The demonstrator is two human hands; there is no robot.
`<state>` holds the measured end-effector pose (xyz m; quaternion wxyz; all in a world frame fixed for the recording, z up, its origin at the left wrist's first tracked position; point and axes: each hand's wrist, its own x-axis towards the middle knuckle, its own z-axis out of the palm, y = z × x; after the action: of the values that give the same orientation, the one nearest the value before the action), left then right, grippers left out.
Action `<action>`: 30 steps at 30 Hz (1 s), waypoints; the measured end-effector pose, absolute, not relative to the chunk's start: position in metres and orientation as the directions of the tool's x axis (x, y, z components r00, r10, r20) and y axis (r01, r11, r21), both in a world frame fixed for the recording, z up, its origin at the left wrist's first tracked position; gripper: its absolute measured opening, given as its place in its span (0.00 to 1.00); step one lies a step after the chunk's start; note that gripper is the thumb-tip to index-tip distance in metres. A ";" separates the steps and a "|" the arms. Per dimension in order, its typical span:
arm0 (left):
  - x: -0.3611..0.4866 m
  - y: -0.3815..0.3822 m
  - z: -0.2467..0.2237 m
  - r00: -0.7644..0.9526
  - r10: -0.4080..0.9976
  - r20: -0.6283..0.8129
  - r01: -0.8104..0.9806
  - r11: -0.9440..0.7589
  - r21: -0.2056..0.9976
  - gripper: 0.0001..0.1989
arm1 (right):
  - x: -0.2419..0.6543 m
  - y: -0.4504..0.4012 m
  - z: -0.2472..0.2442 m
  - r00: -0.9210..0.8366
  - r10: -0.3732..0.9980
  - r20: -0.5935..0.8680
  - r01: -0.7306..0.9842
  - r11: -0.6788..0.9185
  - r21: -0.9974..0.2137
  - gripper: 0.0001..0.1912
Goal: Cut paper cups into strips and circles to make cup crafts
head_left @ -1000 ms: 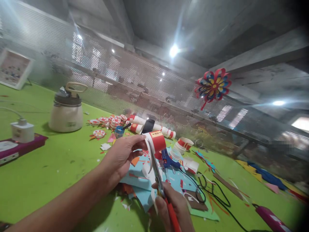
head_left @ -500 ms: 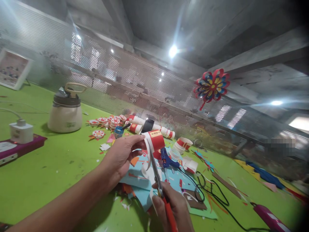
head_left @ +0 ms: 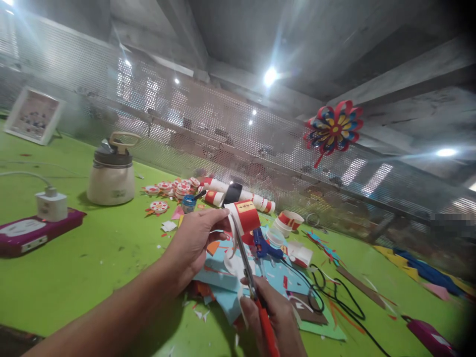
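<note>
My left hand (head_left: 197,238) grips the left edge of a red and white paper cup (head_left: 246,217) between thumb and fingers, above the middle of the table. My right hand (head_left: 273,315) is closed round the red handles of a pair of scissors (head_left: 248,270). The long blades point up and away, with their tips at the cup's white edge. A narrow white strip curls down from the cup beside the blades. Beneath both hands lie light blue paper sheets (head_left: 219,278) with scraps on them.
A blue glue gun (head_left: 266,246) with a black cord lies right of the cup. Farther back are a blue jar (head_left: 189,202), round red-white paper pieces (head_left: 159,207) and more cups (head_left: 292,219). A kettle (head_left: 111,181) and a purple power strip (head_left: 40,230) stand left on the green table (head_left: 111,270).
The whole view has shifted, so most things appear slightly farther right. My hands still hold the cup and the scissors, and the blades look closer together at the cup's edge.
</note>
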<state>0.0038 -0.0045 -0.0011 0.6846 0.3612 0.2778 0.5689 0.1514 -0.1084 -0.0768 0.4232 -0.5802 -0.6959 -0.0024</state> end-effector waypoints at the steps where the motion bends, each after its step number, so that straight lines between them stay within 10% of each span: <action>1: 0.004 -0.004 -0.001 0.199 0.979 0.037 -0.571 0.085 0.816 0.06 | 0.152 -0.109 -0.076 0.023 0.811 0.585 0.810 0.327 -0.486 0.22; 30: 0.003 0.008 -0.006 0.303 0.951 -0.059 -0.632 0.247 0.734 0.02 | 0.162 -0.114 -0.080 -0.030 0.757 0.653 0.804 0.407 -0.435 0.20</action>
<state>0.0026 0.0084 -0.0059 0.7460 0.3082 0.2587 0.5306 0.1620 -0.1136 -0.0798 0.4349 -0.5440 -0.7170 -0.0269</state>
